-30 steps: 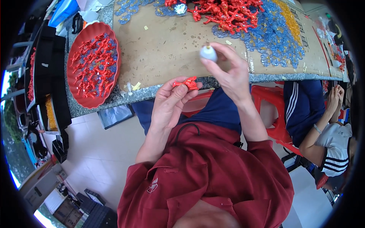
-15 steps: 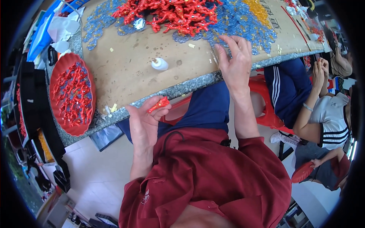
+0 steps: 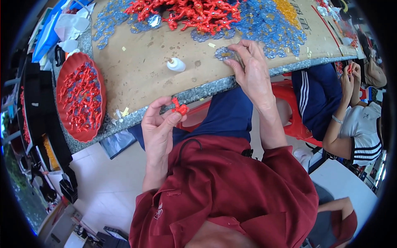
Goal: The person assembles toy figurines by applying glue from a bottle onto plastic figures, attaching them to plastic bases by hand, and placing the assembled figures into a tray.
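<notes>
Between the thumb and fingers of my left hand is a small red figurine, held just in front of the table's near edge. My right hand is over the table, its thumb and forefinger pinching a translucent blue disc-like piece with a yellowish middle. A white squeeze bottle with a brown tip lies on the brown paper between my hands. Beyond them is a heap of red figurines, with many loose blue pieces spread around it.
A red scalloped tray full of red figures stands at the table's left end. Yellow pieces lie at the far right. To my right, a seated person handles something small and red. Red stools stand below the table edge.
My right hand has picked a blue piece from the spread and drawn it slightly toward me. My left hand has turned, bringing the red figurine upright between thumb and fingers.
</notes>
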A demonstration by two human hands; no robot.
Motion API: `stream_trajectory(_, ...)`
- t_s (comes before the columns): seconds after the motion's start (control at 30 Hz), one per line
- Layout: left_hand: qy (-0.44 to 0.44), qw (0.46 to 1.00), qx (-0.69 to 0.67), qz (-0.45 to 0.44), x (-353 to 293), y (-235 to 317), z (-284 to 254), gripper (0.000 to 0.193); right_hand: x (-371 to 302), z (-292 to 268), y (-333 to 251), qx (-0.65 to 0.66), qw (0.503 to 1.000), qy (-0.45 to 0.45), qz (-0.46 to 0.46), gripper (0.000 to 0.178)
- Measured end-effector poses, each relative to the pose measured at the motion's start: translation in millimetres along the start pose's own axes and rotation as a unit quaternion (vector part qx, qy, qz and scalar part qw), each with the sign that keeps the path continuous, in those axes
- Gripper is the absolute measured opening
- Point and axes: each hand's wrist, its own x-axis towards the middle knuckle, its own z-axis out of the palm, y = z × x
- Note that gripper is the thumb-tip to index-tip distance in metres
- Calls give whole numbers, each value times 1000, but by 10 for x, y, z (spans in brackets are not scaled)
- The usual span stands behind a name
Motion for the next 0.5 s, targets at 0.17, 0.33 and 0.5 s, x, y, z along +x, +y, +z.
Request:
stream_trajectory(0.17, 11, 998, -31, -51, 11, 29, 22, 42, 18, 5, -60, 112, 988, -78, 74, 34)
stream_trajectory(0.33, -4, 998, -58, -27, 17, 14, -6, 41, 63, 29, -70, 110, 990, -82, 32, 34)
stream_trajectory(0.5, -7, 994, -91, -67, 8, 10, -4, 38, 102, 55, -101, 77, 994, -78, -5, 38)
